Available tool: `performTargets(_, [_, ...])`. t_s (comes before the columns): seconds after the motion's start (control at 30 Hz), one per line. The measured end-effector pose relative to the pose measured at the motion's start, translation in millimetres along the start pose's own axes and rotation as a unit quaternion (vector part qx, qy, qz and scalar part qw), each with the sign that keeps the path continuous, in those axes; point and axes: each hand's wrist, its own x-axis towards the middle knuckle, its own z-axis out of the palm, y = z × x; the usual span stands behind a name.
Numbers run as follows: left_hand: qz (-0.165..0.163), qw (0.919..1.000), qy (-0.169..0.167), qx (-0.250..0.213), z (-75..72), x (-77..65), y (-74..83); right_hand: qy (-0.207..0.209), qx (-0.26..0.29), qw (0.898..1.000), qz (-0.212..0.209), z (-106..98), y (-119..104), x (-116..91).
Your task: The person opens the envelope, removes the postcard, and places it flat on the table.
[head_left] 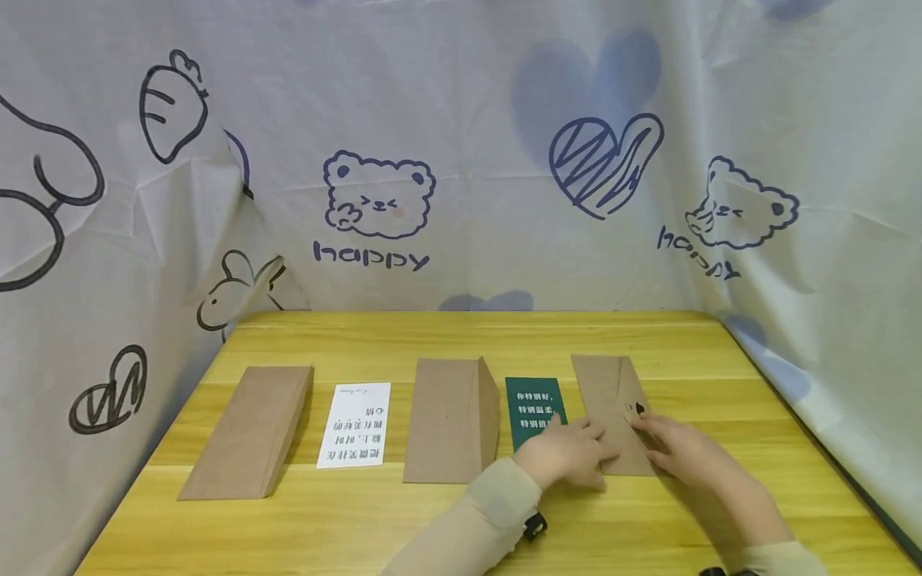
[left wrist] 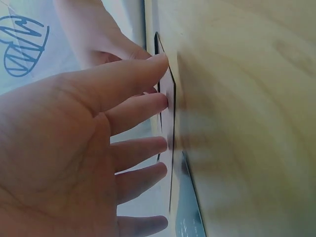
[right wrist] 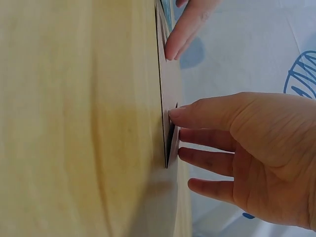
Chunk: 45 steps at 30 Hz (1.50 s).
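A brown paper envelope [head_left: 601, 384] lies at the right of the row on the wooden table. My left hand [head_left: 572, 452] rests on its left side, fingers extended and touching the paper; the left wrist view shows those fingers [left wrist: 140, 148] straight. At the envelope's right edge my right hand [head_left: 684, 448] pinches a lifted flap [right wrist: 173, 140] between thumb and fingers. A small dark mark [head_left: 639, 409] shows by the right fingertips. A green card [head_left: 533, 400] with white writing lies just left of this envelope, partly hidden by my left hand.
Farther left lie another brown envelope [head_left: 442, 424], a white card [head_left: 356, 428] with dark writing, and a third brown envelope [head_left: 248, 432]. White cloth [head_left: 475, 160] with printed drawings hangs behind and beside the table [head_left: 346, 528].
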Motion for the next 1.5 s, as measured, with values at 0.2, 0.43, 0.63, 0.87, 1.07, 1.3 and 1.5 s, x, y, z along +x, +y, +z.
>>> performTargets(0.2, [-0.001,0.9999,-0.014,-0.007,-1.0,-0.2,-1.3,0.006,-0.008,1.000,-0.006,0.4,-2.3,-2.7])
performTargets(0.43, [-0.004,0.9995,-0.024,-0.017,-0.7,1.4,0.7,0.032,-0.025,0.999,-0.013,-2.3,-6.8,-1.1])
performTargets(0.63, [-0.004,0.9997,-0.023,-0.011,0.5,0.8,2.0,0.036,-0.053,0.998,-0.021,-1.7,-13.7,5.5])
performTargets(0.87, [-0.008,0.9997,-0.020,-0.008,0.9,-0.4,2.1,0.032,-0.074,0.997,-0.021,2.5,-14.9,15.0])
performTargets(1.07, [-0.008,0.9998,-0.019,0.004,2.0,1.1,3.8,0.044,-0.077,0.996,-0.028,3.9,-10.7,16.1])
performTargets(1.3, [0.003,0.9999,-0.011,0.004,2.9,1.2,3.6,0.036,-0.071,0.997,-0.021,5.6,-6.5,16.3])
performTargets(1.5, [0.021,0.9997,-0.008,-0.010,2.9,1.7,2.0,0.030,-0.056,0.998,-0.011,5.0,-6.0,16.0])
